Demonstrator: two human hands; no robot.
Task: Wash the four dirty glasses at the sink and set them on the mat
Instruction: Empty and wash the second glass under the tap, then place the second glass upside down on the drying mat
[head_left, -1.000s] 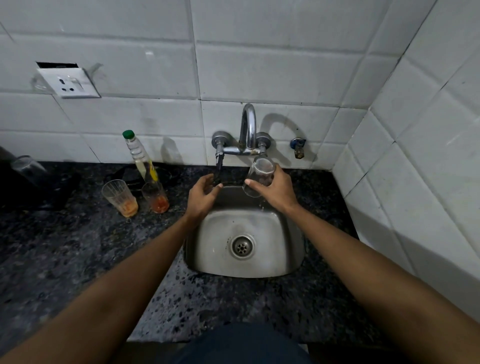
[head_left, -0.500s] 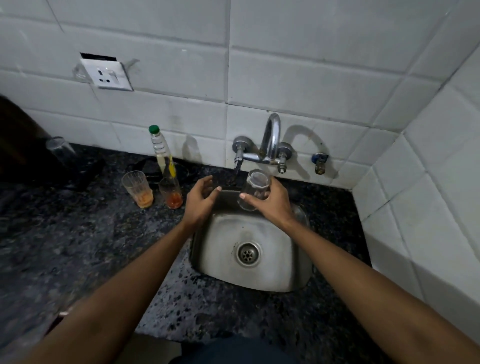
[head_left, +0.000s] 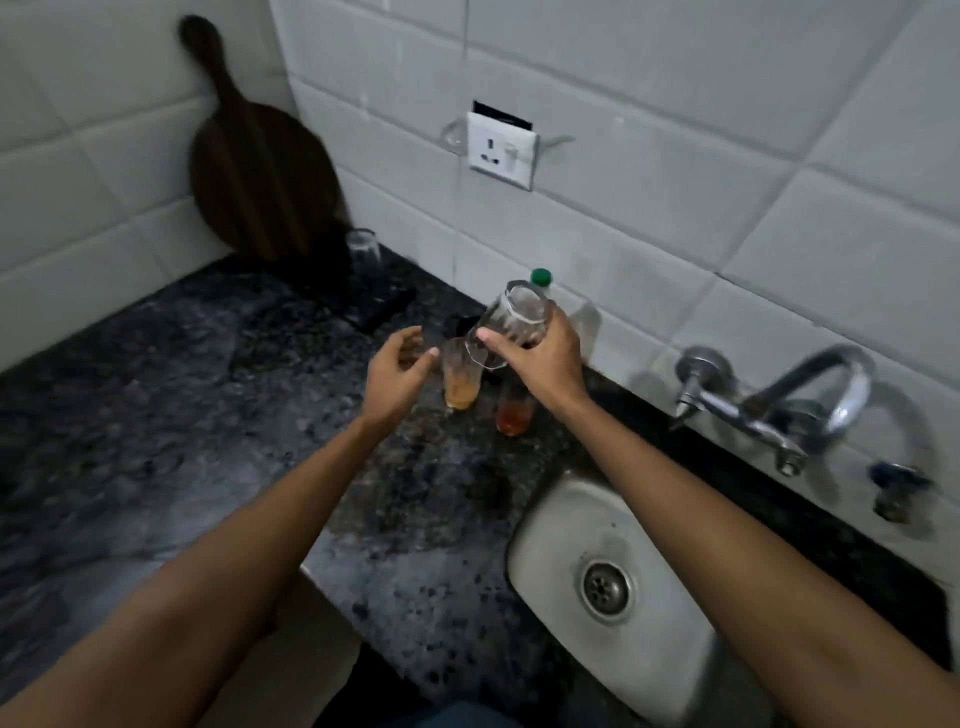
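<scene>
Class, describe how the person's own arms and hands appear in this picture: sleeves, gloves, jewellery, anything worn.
Both forearms are bare as far as the frame shows; no sleeve is visible. The left hand and the right hand wear no gloves. No watch, bracelet or ring can be seen on either wrist or on the fingers, though motion blur would hide small details. A dark blue garment shows at the bottom edge.

Speckled dark counter (head_left: 171, 426), two dirty glasses (head_left: 460, 376), mat (head_left: 358, 304)
</scene>
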